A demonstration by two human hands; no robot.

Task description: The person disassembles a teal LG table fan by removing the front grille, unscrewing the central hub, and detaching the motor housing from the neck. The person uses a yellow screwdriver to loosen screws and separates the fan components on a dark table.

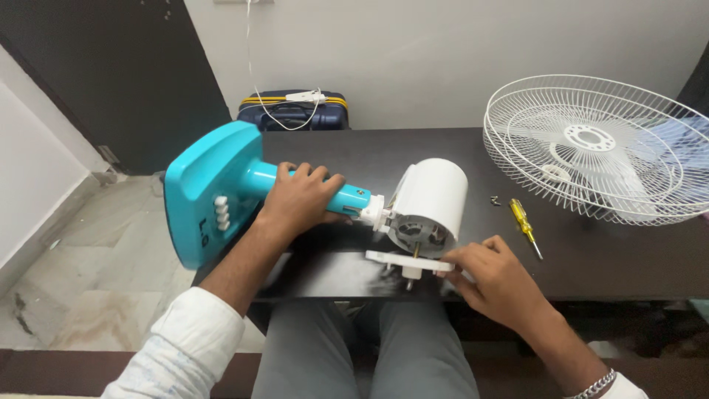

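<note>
A table fan lies on its side on the dark table [591, 258]. Its turquoise base [203, 188] hangs past the table's left edge, and my left hand [299, 198] is wrapped around the turquoise stem [347, 198]. The white motor housing [432, 203] faces me with its inner parts showing. Below it sits a flat white plastic plate [405, 261] with a small peg under it. My right hand [493, 277] pinches the plate's right end with its fingertips.
Stacked white wire fan guards [594, 148] rest at the table's right, with a pale blue blade under them. A yellow-handled screwdriver [524, 225] and small dark screws [495, 200] lie near the housing. A dark blue suitcase [292, 111] stands behind the table by the wall.
</note>
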